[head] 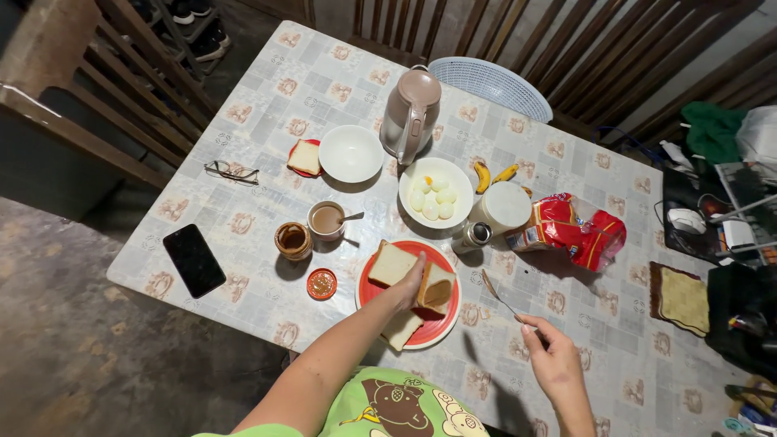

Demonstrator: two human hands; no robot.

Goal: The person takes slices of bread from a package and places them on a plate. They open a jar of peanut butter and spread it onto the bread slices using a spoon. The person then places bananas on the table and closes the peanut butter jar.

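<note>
Red plate (447,322); white bowl (350,154); pink kettle (410,113); black phone (193,260); grey floral-tiled tablecloth (243,218).
</note>
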